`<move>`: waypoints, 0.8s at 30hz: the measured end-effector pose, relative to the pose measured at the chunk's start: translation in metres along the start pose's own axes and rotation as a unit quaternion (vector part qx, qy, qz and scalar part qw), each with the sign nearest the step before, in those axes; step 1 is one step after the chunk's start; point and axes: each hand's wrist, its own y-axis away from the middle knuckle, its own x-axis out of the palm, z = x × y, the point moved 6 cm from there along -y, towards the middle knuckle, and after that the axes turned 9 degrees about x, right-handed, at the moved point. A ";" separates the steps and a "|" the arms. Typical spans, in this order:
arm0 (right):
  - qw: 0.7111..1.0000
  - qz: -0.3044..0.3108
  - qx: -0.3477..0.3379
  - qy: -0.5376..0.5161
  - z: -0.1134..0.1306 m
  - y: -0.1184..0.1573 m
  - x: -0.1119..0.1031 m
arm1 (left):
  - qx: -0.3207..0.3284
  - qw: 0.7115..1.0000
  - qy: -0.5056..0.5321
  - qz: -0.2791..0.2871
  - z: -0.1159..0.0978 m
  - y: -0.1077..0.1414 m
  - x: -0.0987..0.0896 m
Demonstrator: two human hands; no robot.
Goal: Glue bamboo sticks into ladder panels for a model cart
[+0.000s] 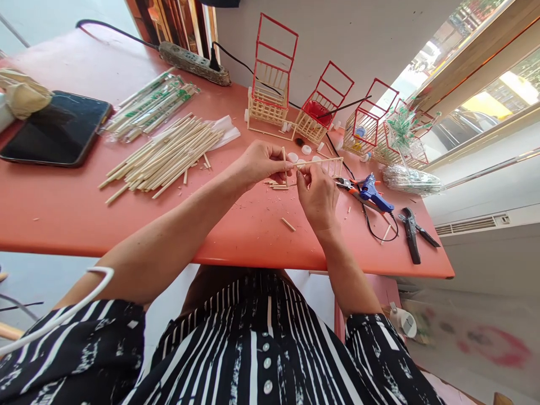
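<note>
Between my two hands is a small frame of thin wooden sticks [323, 161], raised a little over the tabletop. My left hand [266, 162] pinches its left corner between thumb and fingers. With bent fingers, my right hand [318, 197] grips the same frame just right of that corner, its thumb close to the left fingertips. The fingers partly hide the joint. Below the hands lie several short cut sticks [278, 186] and one loose piece [288, 224]. Right of my right hand, a blue glue gun [373, 194] rests beside orange-handled pliers [354, 190].
Long wooden sticks [164, 160] lie piled at left, near plastic-wrapped sticks [152, 107] and a black tablet [54, 129]. Small red-trimmed stick chairs [270, 107] line the back wall. A power strip [194, 62] sits behind. Black cutters [411, 233] lie near the right edge.
</note>
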 end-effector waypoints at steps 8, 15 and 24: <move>0.999 0.007 0.018 0.035 0.002 0.002 0.001 | -0.004 1.000 -0.002 0.011 -0.002 0.002 0.004; 0.998 0.035 0.035 0.048 0.000 0.002 0.005 | -0.021 1.000 0.012 0.005 0.000 0.003 0.005; 0.999 0.002 0.012 0.034 -0.003 0.004 0.003 | -0.049 0.998 0.032 0.015 0.007 0.002 0.007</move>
